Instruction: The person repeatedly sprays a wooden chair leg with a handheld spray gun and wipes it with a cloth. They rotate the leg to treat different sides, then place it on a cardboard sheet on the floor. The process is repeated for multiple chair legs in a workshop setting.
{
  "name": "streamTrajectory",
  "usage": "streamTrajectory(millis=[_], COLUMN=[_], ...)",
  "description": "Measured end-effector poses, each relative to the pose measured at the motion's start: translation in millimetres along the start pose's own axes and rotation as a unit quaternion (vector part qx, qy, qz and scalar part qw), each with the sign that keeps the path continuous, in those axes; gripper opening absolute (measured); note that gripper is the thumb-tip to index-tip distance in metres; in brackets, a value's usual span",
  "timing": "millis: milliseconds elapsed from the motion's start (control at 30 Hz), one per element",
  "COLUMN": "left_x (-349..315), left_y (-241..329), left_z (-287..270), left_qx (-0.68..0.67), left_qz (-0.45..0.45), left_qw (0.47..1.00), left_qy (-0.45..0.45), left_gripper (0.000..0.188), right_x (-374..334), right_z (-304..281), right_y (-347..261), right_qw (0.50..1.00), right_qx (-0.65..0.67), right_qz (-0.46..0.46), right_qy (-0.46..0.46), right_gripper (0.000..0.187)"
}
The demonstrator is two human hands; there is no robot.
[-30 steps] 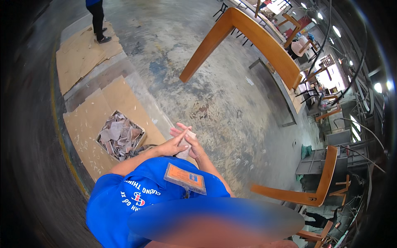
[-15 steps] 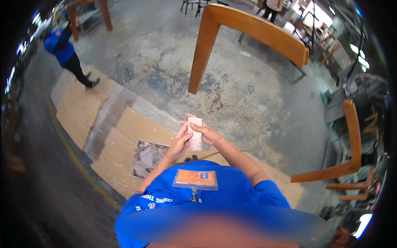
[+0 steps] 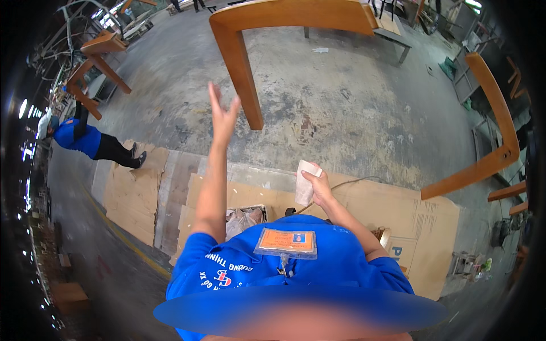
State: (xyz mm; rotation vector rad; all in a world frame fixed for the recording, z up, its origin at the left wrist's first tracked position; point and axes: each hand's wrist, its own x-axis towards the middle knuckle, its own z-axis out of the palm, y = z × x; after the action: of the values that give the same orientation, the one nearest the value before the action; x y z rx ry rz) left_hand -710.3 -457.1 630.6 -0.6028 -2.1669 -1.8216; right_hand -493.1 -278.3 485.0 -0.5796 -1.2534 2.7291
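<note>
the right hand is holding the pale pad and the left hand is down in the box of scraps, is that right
Not quite: the left hand is raised with its fingers spread, beside the leg of the nearest wooden frame, as the head view shows. The right hand does hold the pale pad.

Tight beside the frame [image 3: 238, 62], open to its right

The frame's leg bars the left hand [image 3: 223, 120] from passing rightward; the thumb lies at the leg's edge, and whether they touch cannot be told. Left of the frame, bare floor [image 3: 176, 102] stretches toward a co-worker [image 3: 85, 139], well apart. Right of the leg, floor lies open as far as a second frame [image 3: 493, 102], leaving the right hand [image 3: 319, 186] room. Beyond the frame's top bar, a table [image 3: 391, 33] stands in the way.
</note>
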Motion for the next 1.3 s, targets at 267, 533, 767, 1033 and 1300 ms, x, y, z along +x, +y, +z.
streamTrajectory(millis=[267,533,767,1033,1300], left_x=[82.7,0.2,-86.8,-168.0,-193.3], left_y=[24.2,21.8,75.4,125.4,159.7], left_z=[73.8,113.8,156.6,202.5,222.2], left_qx=[0.2,0.199,0.059,-0.183,-0.193], left_qz=[0.18,0.177,0.118,0.056,0.009], left_qw=[0.951,0.959,0.99,0.978,0.98], left_qy=[0.151,0.094,0.058,0.082,0.044], left_gripper=[0.099,0.091,0.078,0.037,0.039], right_x=[-42.7,-72.3,-69.8,-83.1,-116.1], right_z=[-47.1,-95.1,-69.0,-5.5,-35.1], right_y=[-4.6,-55.5,-150.0,-191.5,-190.7], right_qw=[0.997,0.989,0.862,0.691,0.628], right_qx=[-0.045,-0.081,-0.316,-0.381,-0.432], right_qz=[-0.01,-0.091,-0.396,-0.611,-0.645], right_qy=[0.054,0.078,-0.004,-0.052,-0.061], right_gripper=[0.027,0.033,0.032,0.041,0.055])
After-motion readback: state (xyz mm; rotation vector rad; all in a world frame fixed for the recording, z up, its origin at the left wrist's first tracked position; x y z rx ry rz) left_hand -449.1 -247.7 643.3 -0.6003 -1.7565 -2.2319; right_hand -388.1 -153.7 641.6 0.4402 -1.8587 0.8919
